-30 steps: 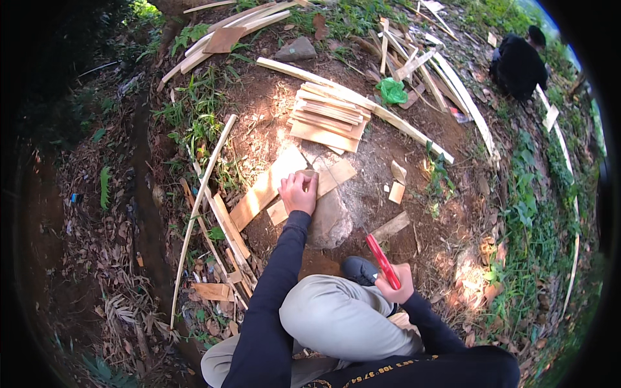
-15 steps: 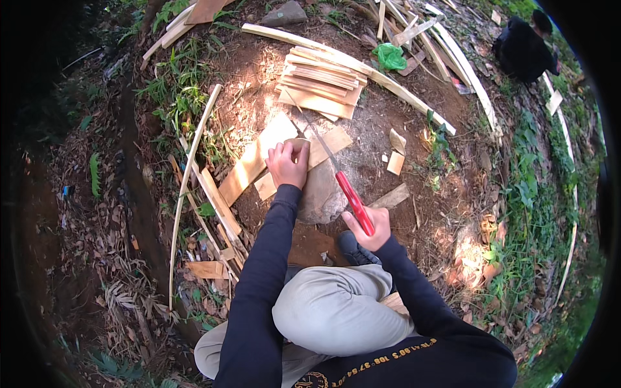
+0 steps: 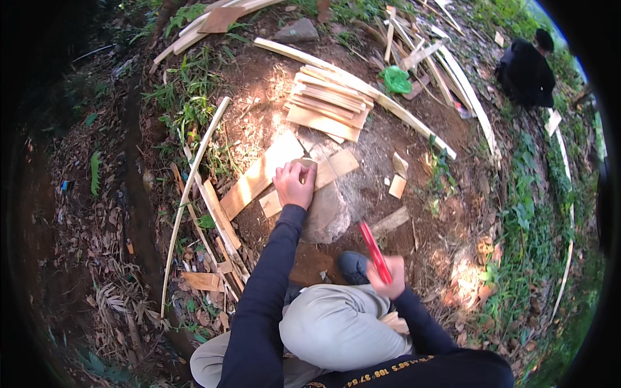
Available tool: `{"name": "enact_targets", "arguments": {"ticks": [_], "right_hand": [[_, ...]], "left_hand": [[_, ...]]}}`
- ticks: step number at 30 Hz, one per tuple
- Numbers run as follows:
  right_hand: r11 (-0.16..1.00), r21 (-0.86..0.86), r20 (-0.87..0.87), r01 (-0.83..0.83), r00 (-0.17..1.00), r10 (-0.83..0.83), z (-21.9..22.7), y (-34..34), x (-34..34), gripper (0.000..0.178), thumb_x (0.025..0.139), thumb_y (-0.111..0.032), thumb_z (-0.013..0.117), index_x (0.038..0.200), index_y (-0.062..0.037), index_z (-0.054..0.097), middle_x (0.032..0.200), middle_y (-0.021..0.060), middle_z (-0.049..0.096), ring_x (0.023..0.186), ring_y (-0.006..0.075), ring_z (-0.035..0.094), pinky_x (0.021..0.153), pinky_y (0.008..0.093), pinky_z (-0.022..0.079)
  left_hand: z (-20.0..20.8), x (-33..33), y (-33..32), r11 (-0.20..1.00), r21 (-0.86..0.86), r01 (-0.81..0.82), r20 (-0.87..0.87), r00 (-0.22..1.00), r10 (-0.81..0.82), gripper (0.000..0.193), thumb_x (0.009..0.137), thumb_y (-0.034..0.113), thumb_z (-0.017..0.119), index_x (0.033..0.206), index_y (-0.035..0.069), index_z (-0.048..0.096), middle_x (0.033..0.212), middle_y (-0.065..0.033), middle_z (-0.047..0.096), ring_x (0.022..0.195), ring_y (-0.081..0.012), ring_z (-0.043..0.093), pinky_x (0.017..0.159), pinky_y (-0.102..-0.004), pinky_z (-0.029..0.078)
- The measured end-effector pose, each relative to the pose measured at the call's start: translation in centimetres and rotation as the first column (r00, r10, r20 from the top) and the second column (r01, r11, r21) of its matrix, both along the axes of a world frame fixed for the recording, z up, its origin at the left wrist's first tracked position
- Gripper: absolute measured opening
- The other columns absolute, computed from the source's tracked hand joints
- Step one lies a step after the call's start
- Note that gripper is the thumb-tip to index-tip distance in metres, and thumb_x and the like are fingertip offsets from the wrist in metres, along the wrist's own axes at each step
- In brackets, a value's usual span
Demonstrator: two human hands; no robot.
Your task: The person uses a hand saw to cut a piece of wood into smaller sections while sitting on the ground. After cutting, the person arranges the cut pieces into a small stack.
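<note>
My right hand (image 3: 387,277) is closed around the red handle of a handsaw (image 3: 372,247). Its thin blade is smeared by motion, running from the handle up toward the wood. With curled fingers, my left hand (image 3: 295,185) grips a small piece of wood (image 3: 308,164) at its fingertips; the hand hides part of that piece. Under and beside the left hand a flat light plank (image 3: 339,166) lies across a stone (image 3: 330,216). A wider, sunlit board (image 3: 253,178) lies just left of it on the ground.
Beyond my hands lies a stack of narrow wooden strips (image 3: 330,94). A long curved-looking batten (image 3: 414,119) passes behind it, near a green plastic bag (image 3: 396,79). Offcuts (image 3: 397,186) lie to the right, battens (image 3: 194,181) to the left. A person in black (image 3: 527,71) is far right.
My right hand has drawn the saw back toward me and slightly right. My left hand keeps its grip on the wood, and the whole view has shifted a little.
</note>
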State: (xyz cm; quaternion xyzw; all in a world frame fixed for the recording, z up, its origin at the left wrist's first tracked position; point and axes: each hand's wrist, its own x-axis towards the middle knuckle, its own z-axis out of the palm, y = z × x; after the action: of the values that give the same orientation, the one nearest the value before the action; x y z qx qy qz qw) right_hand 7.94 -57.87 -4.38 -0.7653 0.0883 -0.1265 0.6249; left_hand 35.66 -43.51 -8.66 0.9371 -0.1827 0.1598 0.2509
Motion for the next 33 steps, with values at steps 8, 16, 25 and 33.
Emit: {"name": "enact_targets", "arguments": {"ticks": [8, 16, 25, 33], "right_hand": [[1.000, 0.002, 0.005, 0.001, 1.000, -0.001, 2.7, 0.0, -2.1, 0.015, 0.079, -0.006, 0.067, 0.068, -0.0029, 0.057, 0.053, 0.0115, 0.050, 0.044, 0.0175, 0.052, 0.049, 0.0326, 0.042], [1.000, -0.001, -0.042, 0.003, 0.999, -0.003, -1.2, 1.3, -2.8, 0.015, 0.079, -0.004, 0.067, 0.069, -0.0028, 0.057, 0.052, 0.0082, 0.048, 0.045, 0.0133, 0.050, 0.047, 0.0334, 0.039], [0.989, -0.139, 0.021, 0.041, 0.999, -0.038, -1.3, 1.5, -0.1, 0.019, 0.079, -0.004, 0.068, 0.066, -0.0037, 0.054, 0.049, 0.0088, 0.045, 0.040, 0.0188, 0.050, 0.047, 0.0347, 0.041], [0.995, -0.032, -0.011, 0.098, 0.995, -0.098, -2.3, 2.4, 0.6, 0.023, 0.079, -0.003, 0.070, 0.064, -0.0032, 0.052, 0.050, 0.0067, 0.045, 0.042, 0.0139, 0.044, 0.045, 0.0325, 0.037]], "left_hand": [[1.3, -0.9, 0.1, 1.000, -0.024, -0.006, -0.063, 0.998, 0.004, 0.033, 0.087, 0.040, 0.072, 0.072, 0.013, 0.063, 0.085, -0.0054, 0.062, 0.089, -0.0271, 0.054, 0.084, -0.0417, 0.038], [-0.6, -1.1, 1.0, 0.990, -0.010, 0.143, 0.039, 0.989, -0.142, 0.036, 0.087, 0.041, 0.072, 0.069, 0.012, 0.060, 0.082, -0.0052, 0.057, 0.086, -0.0254, 0.053, 0.081, -0.0414, 0.037], [-1.1, -1.7, 0.4, 0.999, -0.037, 0.031, 0.020, 0.999, -0.031, 0.035, 0.089, 0.039, 0.070, 0.071, 0.011, 0.060, 0.081, -0.0052, 0.057, 0.088, -0.0259, 0.053, 0.083, -0.0417, 0.038], [-0.6, -1.7, 0.8, 1.000, -0.028, 0.003, -0.034, 0.999, -0.004, 0.037, 0.090, 0.039, 0.069, 0.072, 0.009, 0.058, 0.085, -0.0069, 0.058, 0.089, -0.0280, 0.053, 0.084, -0.0433, 0.038]]}}
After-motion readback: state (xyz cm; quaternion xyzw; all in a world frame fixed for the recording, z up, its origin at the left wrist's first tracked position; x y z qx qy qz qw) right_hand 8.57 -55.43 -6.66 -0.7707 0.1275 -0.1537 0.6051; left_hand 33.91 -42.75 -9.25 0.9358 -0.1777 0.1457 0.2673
